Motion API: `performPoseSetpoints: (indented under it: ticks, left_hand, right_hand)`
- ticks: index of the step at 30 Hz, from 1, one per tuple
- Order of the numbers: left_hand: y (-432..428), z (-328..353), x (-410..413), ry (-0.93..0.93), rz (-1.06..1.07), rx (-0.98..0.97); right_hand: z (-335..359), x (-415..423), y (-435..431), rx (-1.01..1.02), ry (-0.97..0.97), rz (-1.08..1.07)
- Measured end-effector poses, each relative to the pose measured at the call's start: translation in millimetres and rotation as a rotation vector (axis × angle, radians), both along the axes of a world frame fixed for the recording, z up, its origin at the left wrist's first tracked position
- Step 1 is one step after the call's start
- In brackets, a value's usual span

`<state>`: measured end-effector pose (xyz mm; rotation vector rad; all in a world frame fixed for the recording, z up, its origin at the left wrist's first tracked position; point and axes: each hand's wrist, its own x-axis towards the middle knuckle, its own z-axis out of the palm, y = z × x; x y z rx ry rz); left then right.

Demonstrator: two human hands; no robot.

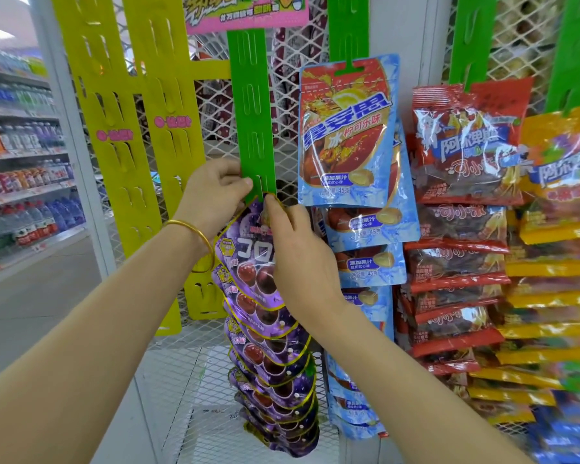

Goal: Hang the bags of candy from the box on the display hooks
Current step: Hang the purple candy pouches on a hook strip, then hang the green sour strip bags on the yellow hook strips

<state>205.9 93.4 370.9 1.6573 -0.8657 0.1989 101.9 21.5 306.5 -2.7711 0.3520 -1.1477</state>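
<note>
Left fingers (230,169) grip strip (253,128); right fingers (277,209) pinch bag (248,251)

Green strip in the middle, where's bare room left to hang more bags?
The green strip is bare above the left hand and right hand. The yellow strips beside it are bare too. Below the hands purple bags crowd it; blue bags and red bags pack the right.

Shelves of bottled drinks (21,182) at far left, grey aisle floor (31,296), white wire-mesh panel (215,128) behind, pink promotional sign (248,25) overhead.
</note>
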Motion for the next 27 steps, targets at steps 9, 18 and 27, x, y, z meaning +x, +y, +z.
performPoseSetpoints:
  ticks: [9,18,27]
  left_hand:
    - [1.8,-22.6,-10.0,-0.195,0.051,-0.063]
    - [29.4,-59.4,-25.1,-0.305,0.149,-0.146]
    - [106.2,-204.4,-56.5,0.001,0.194,-0.002]
  right_hand:
    - [-35.1,14.2,-3.4,-0.071,-0.454,0.027]
    - [-57.1,-5.0,9.8,-0.159,-0.528,0.095]
    - [-176.7,-44.2,32.5,-0.002,-0.297,0.356]
